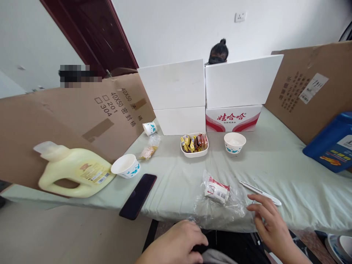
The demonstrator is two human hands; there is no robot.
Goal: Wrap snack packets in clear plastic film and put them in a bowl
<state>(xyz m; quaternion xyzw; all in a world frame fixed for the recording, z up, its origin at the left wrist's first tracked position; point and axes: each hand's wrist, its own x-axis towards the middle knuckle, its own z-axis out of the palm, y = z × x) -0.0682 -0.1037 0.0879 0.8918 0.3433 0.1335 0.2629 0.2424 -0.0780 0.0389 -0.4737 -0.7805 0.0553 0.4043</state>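
Observation:
My left hand [178, 242] hangs over my lap just in front of the table edge, fingers loosely bent with a gap to the thumb; nothing shows in it. To the right, my right hand [269, 220] hovers at the front edge with its fingers apart and holds nothing. Nearest to it lies a slim silver tool with a white end [260, 192], its kind unclear. Between and beyond my hands, a red-and-white packet with a barcode [217, 189] lies on its side among crumpled clear plastic [238, 203].
A white dish [194, 154] holds small wrapped snacks. Paper bowls [234, 143] [126, 166], a tipped paper cup [150, 128] and a phone [138, 196] lie around. A yellow jug [77, 172] and blue container [332, 143] flank the table. Boxes [178, 88] screen the back; people sit behind.

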